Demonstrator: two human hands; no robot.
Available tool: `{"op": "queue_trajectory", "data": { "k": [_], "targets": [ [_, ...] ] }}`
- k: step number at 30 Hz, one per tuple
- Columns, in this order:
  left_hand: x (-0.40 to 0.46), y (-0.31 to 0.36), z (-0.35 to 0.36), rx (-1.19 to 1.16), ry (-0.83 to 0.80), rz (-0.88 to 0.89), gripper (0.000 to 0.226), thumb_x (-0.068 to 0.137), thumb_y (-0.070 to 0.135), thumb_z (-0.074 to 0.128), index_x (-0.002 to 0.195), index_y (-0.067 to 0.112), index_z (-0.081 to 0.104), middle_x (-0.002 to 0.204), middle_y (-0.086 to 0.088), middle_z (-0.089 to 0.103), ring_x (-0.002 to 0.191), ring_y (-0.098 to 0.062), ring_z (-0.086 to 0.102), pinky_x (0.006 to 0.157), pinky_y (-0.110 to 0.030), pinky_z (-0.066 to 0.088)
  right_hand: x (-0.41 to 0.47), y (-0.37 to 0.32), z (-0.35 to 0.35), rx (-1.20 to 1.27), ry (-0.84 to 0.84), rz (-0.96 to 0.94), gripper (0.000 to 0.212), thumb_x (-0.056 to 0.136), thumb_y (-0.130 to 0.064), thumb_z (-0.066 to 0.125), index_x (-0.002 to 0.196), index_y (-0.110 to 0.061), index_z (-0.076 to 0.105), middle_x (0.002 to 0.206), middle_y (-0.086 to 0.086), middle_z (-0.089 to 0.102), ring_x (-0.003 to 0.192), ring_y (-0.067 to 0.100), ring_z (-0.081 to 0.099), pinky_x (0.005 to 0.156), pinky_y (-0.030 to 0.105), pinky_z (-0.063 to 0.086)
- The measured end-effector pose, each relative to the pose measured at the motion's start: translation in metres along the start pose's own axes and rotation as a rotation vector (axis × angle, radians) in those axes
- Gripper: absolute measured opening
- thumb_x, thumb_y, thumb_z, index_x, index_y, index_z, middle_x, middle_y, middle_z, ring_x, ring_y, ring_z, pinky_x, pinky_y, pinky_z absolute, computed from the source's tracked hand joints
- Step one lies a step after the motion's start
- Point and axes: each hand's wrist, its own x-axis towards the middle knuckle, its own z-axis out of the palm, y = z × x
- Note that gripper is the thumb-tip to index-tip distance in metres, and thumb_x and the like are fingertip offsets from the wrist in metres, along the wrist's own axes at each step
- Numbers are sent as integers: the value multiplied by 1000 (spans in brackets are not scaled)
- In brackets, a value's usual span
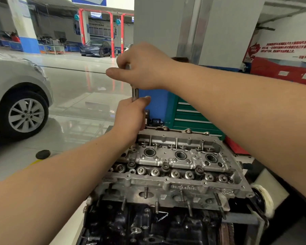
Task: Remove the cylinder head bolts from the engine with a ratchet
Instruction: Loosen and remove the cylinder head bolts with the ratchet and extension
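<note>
Ratchet point(135, 93) stands upright above the far left corner of the engine, and I see it gripped in two places. My right hand point(141, 68) is curled around its top end, thumb stretched out to the left, with a bit of metal showing between the fingers. My left hand point(131, 114) is wrapped around the shaft lower down, thumb tip pressed against the bar, so only a short bright length of metal shows between the two fists. I cannot tell what the lower end of the tool sits on, because my left hand hides it.

Below the hands lies the cylinder head point(175, 161), bare aluminium, running from the left out to the right. Three round wells sit in a row along its middle, and a line of valve springs point(175, 173) runs along the near side. Under the head is the dark, oily engine block point(148, 223), with several studs point(145, 192) sticking out of the near face.

Just beyond the engine on the right stands a green tool cabinet point(189, 115). At the left edge is a silver car point(16, 96), its wheel on the glossy floor point(78, 89), with a dark round disc point(43, 154) lying near it. Far off, a dark car point(95, 48) is parked between red lift posts point(81, 27).
</note>
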Motion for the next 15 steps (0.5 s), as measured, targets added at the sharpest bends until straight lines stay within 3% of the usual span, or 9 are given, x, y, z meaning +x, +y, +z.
{"op": "queue_trajectory", "data": {
  "k": [2, 5, 9, 12, 15],
  "targets": [
    [1, 0, -1, 12, -43, -4, 29, 96, 22, 64, 74, 8, 53, 52, -12, 38, 40, -21, 37, 41, -24, 31, -4, 8, -5, 205, -57, -44, 49, 98, -60, 53, 75, -18, 62, 65, -9, 52, 63, 7, 45, 61, 25, 35],
    [2, -1, -1, 4, -63, -17, 38, 97, 21, 64, 65, 14, 43, 51, -8, 35, 40, -21, 33, 42, -24, 30, -9, 11, -4, 248, -54, -48, 42, 100, -56, 52, 78, -21, 60, 70, -12, 53, 69, 7, 47, 66, 26, 38],
    [0, -1, -4, -76, -164, -53, 45, 98, 16, 61, 62, 22, 35, 51, 0, 28, 44, -18, 22, 46, -25, 23, -9, -2, 3, -32, 95, 95, 45, 104, -42, 41, 65, -20, 42, 62, -3, 41, 61, 18, 42, 59, 33, 31],
    [3, -2, -10, -113, -341, -94, 53, 101, 17, 56, 60, 26, 25, 50, 1, 21, 45, -16, 15, 46, -23, 20, -7, -10, 2, -309, 120, 254, 23, 100, -38, 40, 84, -22, 47, 69, -5, 37, 70, 25, 47, 57, 32, 30],
    [4, -2, -11, -98, -404, -97, 55, 103, 15, 54, 60, 25, 21, 49, 2, 18, 44, -15, 13, 47, -23, 19, -11, -13, -2, -377, 75, 265, 22, 98, -44, 39, 92, -24, 46, 71, -4, 34, 75, 28, 47, 52, 32, 25]
  ]
}}
